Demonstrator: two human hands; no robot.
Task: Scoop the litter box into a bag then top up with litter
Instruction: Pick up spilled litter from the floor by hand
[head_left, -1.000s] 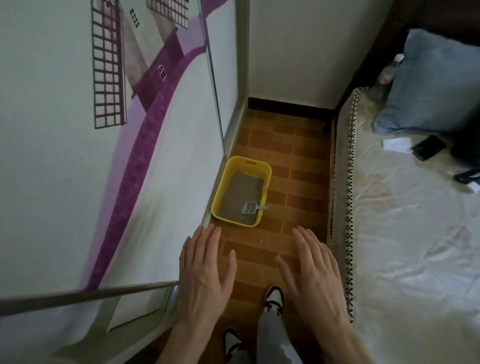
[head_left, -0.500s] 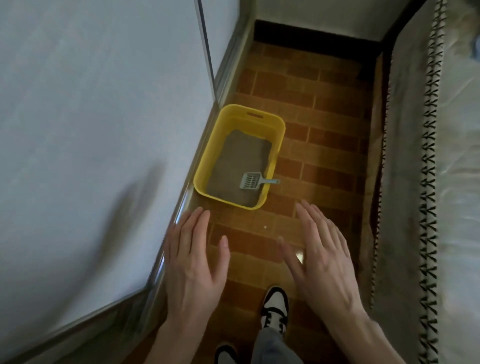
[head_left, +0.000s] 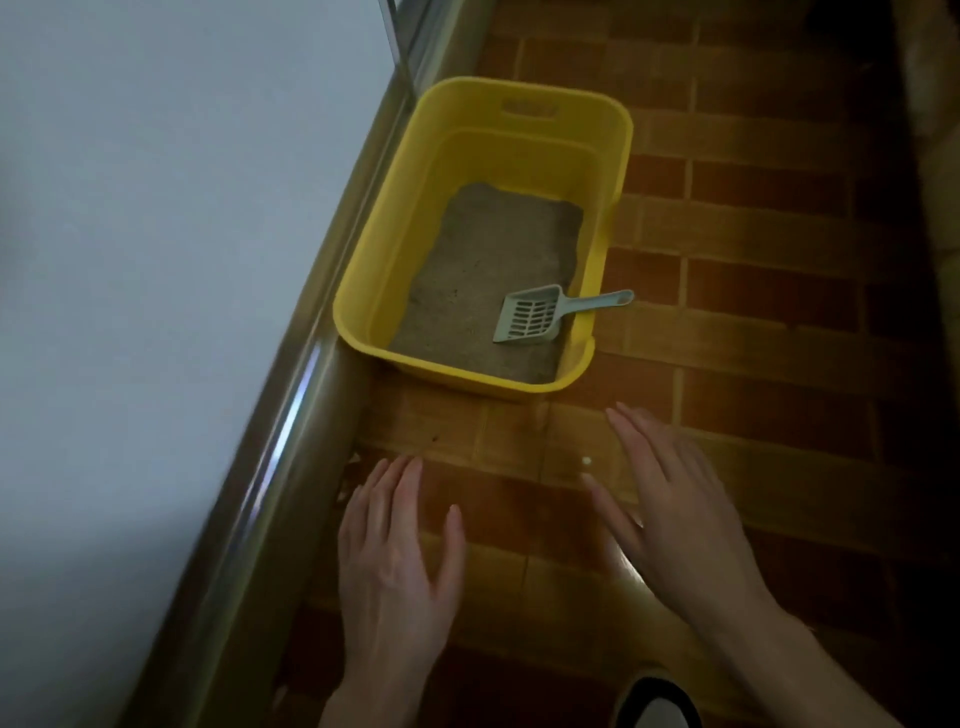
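Both hands, left hand (head_left: 395, 566) and right hand (head_left: 675, 514), hover flat-fingered and empty at lower frame, approaching the yellow litter box (head_left: 519, 130) at centre; next, grasping the scoop (head_left: 535, 314) by its handle.

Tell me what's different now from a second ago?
The person has stepped closer and tipped their view down: the yellow litter box now looms larger, and the bed and wall mural have dropped out of sight. Nothing was picked up or let go. The left hand and right hand still hover open and empty over the tiled floor, and the grey scoop still lies in the litter, handle over the rim.
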